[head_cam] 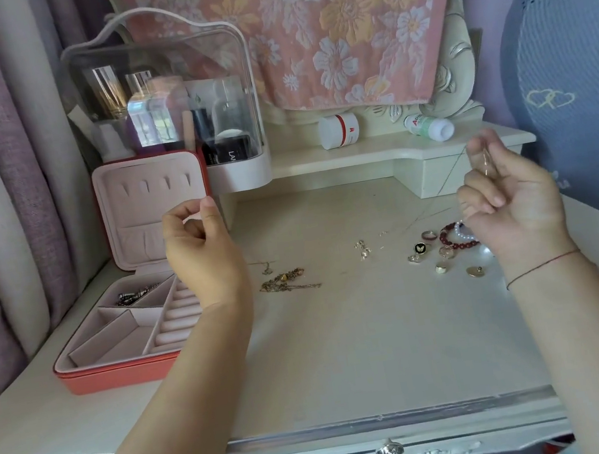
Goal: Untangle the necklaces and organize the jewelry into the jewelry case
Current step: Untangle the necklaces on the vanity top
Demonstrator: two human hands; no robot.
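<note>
Metal chain [485, 165] pinched in my right hand [512, 202]; left hand [201, 243] pinched, on what cannot tell. Risk: hard pull tightens knot, snaps link.

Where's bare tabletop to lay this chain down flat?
Widest free patch: the near tabletop, right of the jewelry case, between the loose pieces and the front edge. A smaller one lies behind the gold tangle, toward the raised shelf. Crowded: the rings and beads by your right hand, where the thin chain trails.
</note>
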